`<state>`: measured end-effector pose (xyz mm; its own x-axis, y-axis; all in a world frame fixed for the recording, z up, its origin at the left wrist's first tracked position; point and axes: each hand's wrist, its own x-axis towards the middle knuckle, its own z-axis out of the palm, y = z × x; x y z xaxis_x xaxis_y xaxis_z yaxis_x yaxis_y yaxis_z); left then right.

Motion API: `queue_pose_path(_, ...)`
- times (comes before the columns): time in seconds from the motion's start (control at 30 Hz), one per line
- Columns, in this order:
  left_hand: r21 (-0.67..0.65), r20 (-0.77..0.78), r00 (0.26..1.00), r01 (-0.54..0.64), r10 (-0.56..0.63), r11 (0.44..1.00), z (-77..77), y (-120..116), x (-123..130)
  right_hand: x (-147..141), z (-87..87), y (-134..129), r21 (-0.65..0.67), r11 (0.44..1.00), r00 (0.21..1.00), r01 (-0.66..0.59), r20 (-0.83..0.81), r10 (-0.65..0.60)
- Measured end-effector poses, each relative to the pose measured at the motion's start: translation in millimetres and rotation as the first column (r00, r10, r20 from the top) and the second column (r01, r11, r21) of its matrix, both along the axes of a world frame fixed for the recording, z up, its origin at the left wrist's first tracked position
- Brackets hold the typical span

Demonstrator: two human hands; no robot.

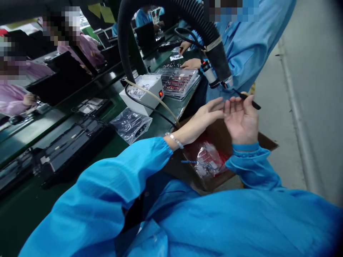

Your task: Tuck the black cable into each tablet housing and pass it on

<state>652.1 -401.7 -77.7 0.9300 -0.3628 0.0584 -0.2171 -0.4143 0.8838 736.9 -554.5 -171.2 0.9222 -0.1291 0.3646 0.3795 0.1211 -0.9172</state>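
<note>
Black thin-tipped hand tool (255, 104) sits right of the frame's centre, its tip pointing up and left, pinched at the thumb of the right hand (241, 125). That hand is raised from a bent arm, palm turned up, with its other fingers loosely curled and its palm uncovered. Left hand (205, 115) reaches across from the lower left, forearm slanting up to the right, fingers extended and slightly parted, nothing visible in its grasp. Its fingertips meet those of the right hand in the view; whether they touch, I cannot tell. Beneath both is a cardboard box (262, 141) containing clear plastic bags (206, 157). Just above the tool hangs a black corrugated hose (218, 59).
</note>
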Motion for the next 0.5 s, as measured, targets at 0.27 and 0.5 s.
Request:
queue_pose_path(0.27,0.009,0.054,0.989,-0.14,0.139,0.99,37.5,132,-126,-12,2.3,26,0.268,0.926,0.963,-0.266,0.122,0.241)
queue_pose_path(0.5,0.039,0.434,0.437,-0.883,0.788,0.468,91.6,330,-200,-93,41.8,160,0.326,0.668,0.722,-0.669,0.07,0.688)
